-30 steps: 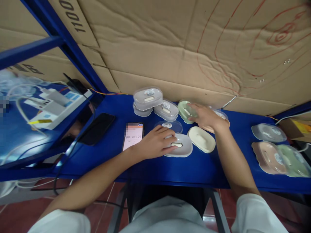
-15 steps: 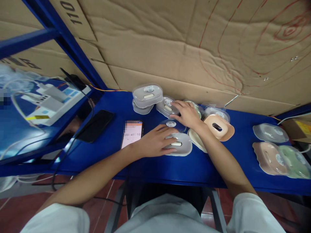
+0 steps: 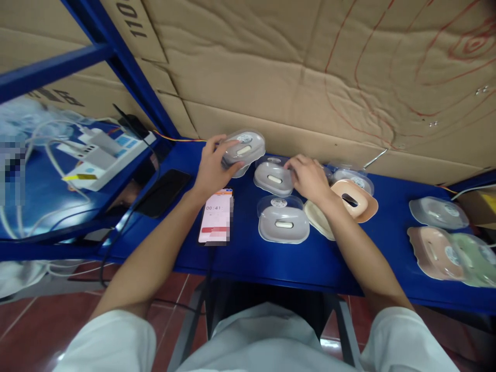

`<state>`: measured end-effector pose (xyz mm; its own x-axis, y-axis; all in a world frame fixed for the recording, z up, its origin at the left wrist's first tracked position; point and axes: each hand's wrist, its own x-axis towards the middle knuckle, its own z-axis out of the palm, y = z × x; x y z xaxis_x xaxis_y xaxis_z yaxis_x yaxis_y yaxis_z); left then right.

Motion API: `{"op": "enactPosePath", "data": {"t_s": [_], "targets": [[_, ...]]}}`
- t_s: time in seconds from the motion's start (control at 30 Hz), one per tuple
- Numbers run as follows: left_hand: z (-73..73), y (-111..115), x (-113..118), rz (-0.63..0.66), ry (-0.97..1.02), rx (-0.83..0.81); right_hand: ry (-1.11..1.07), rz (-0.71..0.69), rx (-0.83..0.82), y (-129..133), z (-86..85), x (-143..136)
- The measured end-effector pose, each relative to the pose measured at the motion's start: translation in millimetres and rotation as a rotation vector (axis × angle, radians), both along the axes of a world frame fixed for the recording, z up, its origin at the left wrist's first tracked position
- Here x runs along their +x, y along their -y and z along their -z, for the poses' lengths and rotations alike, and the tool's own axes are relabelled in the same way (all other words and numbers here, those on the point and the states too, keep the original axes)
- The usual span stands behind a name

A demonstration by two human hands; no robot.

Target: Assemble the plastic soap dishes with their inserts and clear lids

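Several oval plastic boxes with clear lids, like soap dishes, sit on the blue table. My left hand (image 3: 215, 168) is at the back left, its thumb and fingers around the upper grey soap dish (image 3: 250, 155) of a stack. My right hand (image 3: 310, 178) has its curled fingertips at the right edge of another grey soap dish (image 3: 267, 186); its grip underneath is partly hidden. In front of both hands lies a grey soap dish (image 3: 284, 235), untouched, with its clear lid (image 3: 265, 205) showing behind it. A cream piece (image 3: 318, 219) is partly covered by my right forearm.
An orange part (image 3: 368, 206) with an oval hole lies right of my right hand. Pink (image 3: 434, 253) and green (image 3: 475, 258) soap dishes stand far right. A lit phone (image 3: 213, 222), a dark phone (image 3: 166, 194) and a power strip (image 3: 104, 173) are left. Cardboard (image 3: 251, 93) walls the back.
My left hand has left the front grey soap dish and moved back and left to the stacked one. My right hand stays at the back dish, its fingers now more curled at the edge.
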<state>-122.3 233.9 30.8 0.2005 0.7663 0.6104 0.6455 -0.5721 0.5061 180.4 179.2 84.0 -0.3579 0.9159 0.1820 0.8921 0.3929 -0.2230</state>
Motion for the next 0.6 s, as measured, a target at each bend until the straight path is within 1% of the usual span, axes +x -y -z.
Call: {"op": "enactPosePath", "data": {"t_s": [0.1,0.13,0.17,0.23,0.33,0.47,0.6], "targets": [[-0.2,1.3,3.0,-0.005,0.064,-0.015,0.084,-0.18,-0.102,10.2,5.7,-14.6],[-0.5,1.6,3.6,0.0,0.067,-0.017,0.109,-0.213,-0.128,11.4,9.0,-17.0],[-0.9,1.9,4.2,0.008,0.064,-0.015,0.129,-0.213,-0.135,11.4,12.5,-18.2],[-1.5,3.4,6.0,0.031,0.054,-0.007,0.144,-0.169,-0.119,8.3,19.1,-17.9],[-2.4,8.8,11.9,0.067,0.048,-0.013,0.13,-0.153,-0.091,0.9,23.6,-14.1],[-3.5,18.3,22.1,0.09,0.028,-0.033,0.114,-0.202,-0.059,-5.8,18.6,-7.4],[-1.3,21.5,28.7,0.106,0.065,-0.01,0.071,-0.2,-0.046,-7.5,5.5,3.3]]}}
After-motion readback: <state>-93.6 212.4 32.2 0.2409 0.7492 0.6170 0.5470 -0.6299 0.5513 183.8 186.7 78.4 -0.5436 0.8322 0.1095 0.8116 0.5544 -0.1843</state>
